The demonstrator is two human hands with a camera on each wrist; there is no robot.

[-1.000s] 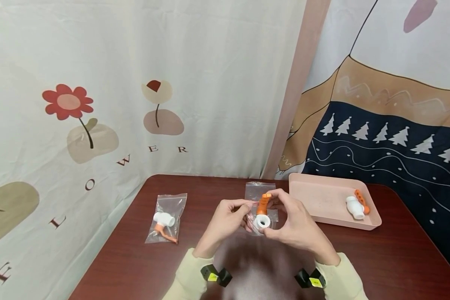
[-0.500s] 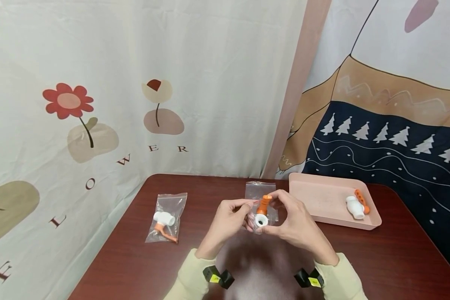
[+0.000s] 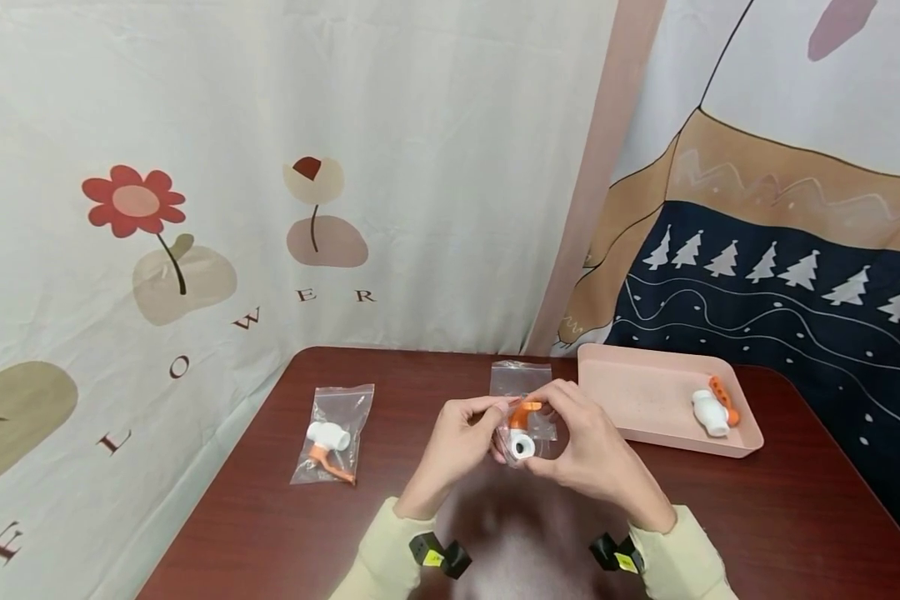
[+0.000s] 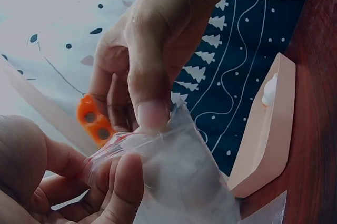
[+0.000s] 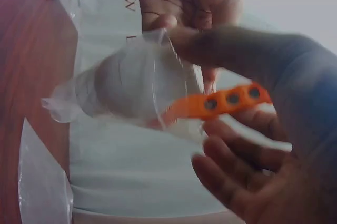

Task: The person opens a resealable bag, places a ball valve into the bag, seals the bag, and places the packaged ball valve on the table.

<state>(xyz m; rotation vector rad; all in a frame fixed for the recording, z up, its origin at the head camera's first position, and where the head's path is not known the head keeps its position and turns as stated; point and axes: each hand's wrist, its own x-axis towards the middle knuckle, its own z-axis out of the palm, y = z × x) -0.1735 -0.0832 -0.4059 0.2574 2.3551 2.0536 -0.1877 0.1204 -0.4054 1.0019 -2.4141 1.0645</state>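
My left hand pinches the edge of a clear zip bag between thumb and fingers. My right hand holds a white plastic valve with an orange handle at the bag's mouth, index finger near the handle and thumb near the white body. In the right wrist view the orange handle sticks out past the bag's edge, between right thumb and fingers. In the left wrist view the right thumb lies against the bag's rim. Much of the white body is hidden by plastic there.
On the table's left lies a bagged white valve with an orange handle. A pink tray at the back right holds another loose valve. Behind my hands lies a flat clear bag. A patterned curtain hangs behind the table.
The orange handle has tipped and dropped lower between my hands, its top now under my right index finger. My right fingers have followed it down. My left hand stays nearly in place.
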